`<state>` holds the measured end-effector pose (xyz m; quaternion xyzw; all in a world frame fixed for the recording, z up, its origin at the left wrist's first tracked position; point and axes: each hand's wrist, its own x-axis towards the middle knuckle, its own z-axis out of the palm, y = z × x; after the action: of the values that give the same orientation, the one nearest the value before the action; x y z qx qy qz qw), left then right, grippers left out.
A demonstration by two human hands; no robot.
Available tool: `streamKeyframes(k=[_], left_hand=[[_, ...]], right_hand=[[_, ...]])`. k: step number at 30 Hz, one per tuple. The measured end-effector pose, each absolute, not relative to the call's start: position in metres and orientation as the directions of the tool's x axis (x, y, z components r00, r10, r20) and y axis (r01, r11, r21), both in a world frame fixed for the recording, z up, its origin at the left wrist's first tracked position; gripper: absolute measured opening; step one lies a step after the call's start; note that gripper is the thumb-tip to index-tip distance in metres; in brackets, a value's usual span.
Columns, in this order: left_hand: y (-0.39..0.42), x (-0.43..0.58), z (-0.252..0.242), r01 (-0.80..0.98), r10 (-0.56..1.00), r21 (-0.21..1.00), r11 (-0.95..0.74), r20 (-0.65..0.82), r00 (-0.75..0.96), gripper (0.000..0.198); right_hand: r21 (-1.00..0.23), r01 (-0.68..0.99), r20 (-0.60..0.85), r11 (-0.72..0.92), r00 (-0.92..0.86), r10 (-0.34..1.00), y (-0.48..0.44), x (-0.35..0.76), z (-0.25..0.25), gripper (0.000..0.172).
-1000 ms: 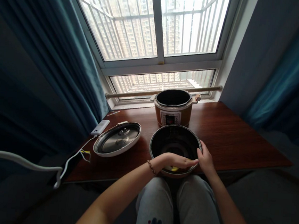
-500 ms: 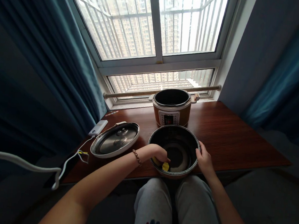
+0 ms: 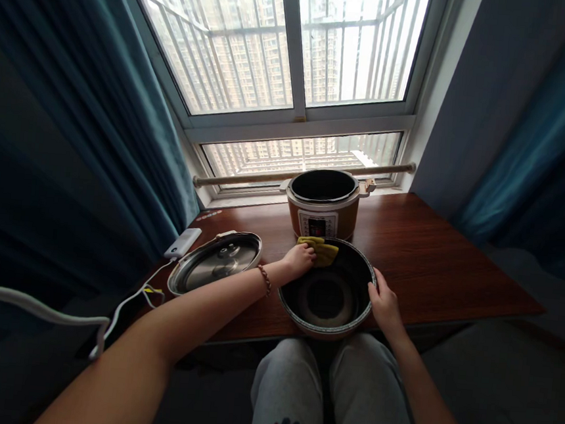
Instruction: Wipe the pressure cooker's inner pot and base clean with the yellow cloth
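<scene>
A dark round inner pot (image 3: 349,290) with a pale speckled rim sits at the table's front edge, just above my knees. My left hand (image 3: 301,258) is closed on a yellow cloth (image 3: 326,252), which drapes over the pot's far left rim and down its inner wall. On the right side of the rim, my right hand (image 3: 384,299) grips the pot, fingers on the outside and thumb near the edge. Behind the pot stands the rice cooker body (image 3: 325,206), brown and white with a front control panel. Its lid (image 3: 219,262) lies inner side up to the left.
The wooden table (image 3: 432,251) reaches to the window sill, with a rail (image 3: 250,179) along the window. A white power strip (image 3: 182,243) with a cable (image 3: 126,304) lies at the left edge. Blue curtains (image 3: 100,90) hang at the sides.
My left hand has moved with the cloth from the pot's inside bottom left up to the far left rim, and more of the cloth shows. The right hand keeps its hold.
</scene>
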<state>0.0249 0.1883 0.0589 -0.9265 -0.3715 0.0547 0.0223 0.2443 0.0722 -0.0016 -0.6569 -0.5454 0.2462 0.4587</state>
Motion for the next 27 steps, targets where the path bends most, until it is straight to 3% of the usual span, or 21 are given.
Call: streamKeyframes(k=[2, 5, 13, 16, 22, 27], left_hand=[[0.188, 0.023, 0.064, 0.659, 0.669, -0.116, -0.743, -0.117, 0.734, 0.014], [0.181, 0.020, 0.071, 0.670, 0.691, -0.171, -0.722, -0.133, 0.711, 0.019], [0.153, 0.014, 0.092, 0.771, 0.804, -0.235, -0.592, -0.234, 0.546, 0.013], [0.144, 0.013, 0.103, 0.782, 0.806, -0.232, -0.579, -0.311, 0.504, 0.011], [0.120, 0.017, 0.121, 0.788, 0.786, -0.222, -0.574, -0.417, 0.456, 0.031], [0.090, 0.025, 0.133, 0.733, 0.692, -0.128, -0.668, -0.469, 0.549, 0.039]], right_hand=[[-0.865, 0.503, 0.170, 0.007, 0.281, 0.945, 0.072, 0.245, -0.002, 0.053], [-0.855, 0.519, 0.155, -0.012, 0.278, 0.948, 0.073, 0.246, -0.003, 0.054], [-0.855, 0.519, 0.157, -0.017, 0.289, 0.944, 0.072, 0.244, -0.003, 0.054], [-0.856, 0.517, 0.155, -0.027, 0.306, 0.939, 0.072, 0.242, -0.003, 0.054], [-0.852, 0.522, 0.150, -0.046, 0.327, 0.933, 0.074, 0.240, -0.005, 0.053], [-0.847, 0.530, 0.161, -0.046, 0.337, 0.928, 0.074, 0.240, -0.006, 0.052]])
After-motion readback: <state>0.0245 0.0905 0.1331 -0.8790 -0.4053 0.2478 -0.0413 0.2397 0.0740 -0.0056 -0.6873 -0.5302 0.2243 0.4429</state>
